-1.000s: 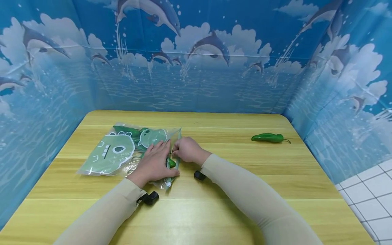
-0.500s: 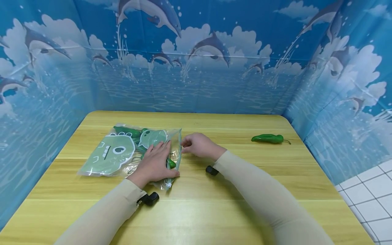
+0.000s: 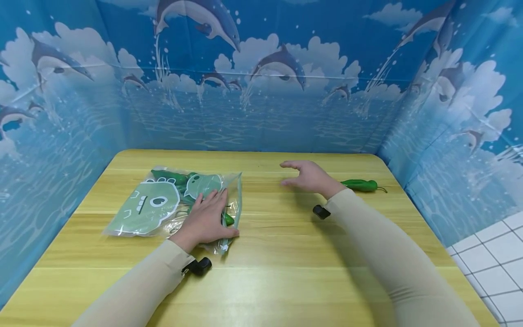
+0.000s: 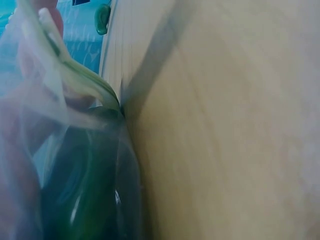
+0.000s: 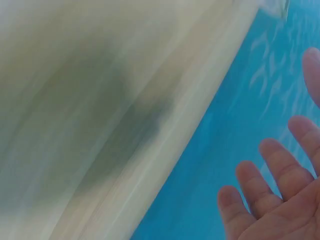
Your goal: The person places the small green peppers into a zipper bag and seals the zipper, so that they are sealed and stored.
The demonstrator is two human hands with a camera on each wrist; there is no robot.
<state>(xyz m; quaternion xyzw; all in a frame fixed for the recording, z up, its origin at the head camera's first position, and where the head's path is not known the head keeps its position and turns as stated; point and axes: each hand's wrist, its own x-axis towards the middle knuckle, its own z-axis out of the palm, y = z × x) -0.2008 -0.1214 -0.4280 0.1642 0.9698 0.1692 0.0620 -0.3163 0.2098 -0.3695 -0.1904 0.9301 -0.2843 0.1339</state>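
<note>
A clear zip bag [image 3: 151, 206] printed with green cartoon dinosaurs lies flat on the left of the table, with several green peppers [image 3: 173, 176] inside. My left hand [image 3: 206, 220] rests on the bag near its right-hand opening, fingers spread. In the left wrist view a dark green pepper [image 4: 82, 185] shows through the plastic. My right hand [image 3: 310, 177] is in the air right of the bag, thumb and fingers apart, holding nothing. Partly behind the right wrist lies a loose green pepper [image 3: 363, 185] with a curved stem.
The wooden table [image 3: 278, 281] runs back to a blue curtain [image 3: 261, 118] printed with dolphins, which also hangs on both sides. White floor tiles [image 3: 494, 263] show beyond the right edge. A black wrist camera [image 3: 200, 266] is strapped to the left wrist.
My right hand has let go of the bag's opening edge and moved right, its fingers spreading apart. The left hand and the bag have stayed in place.
</note>
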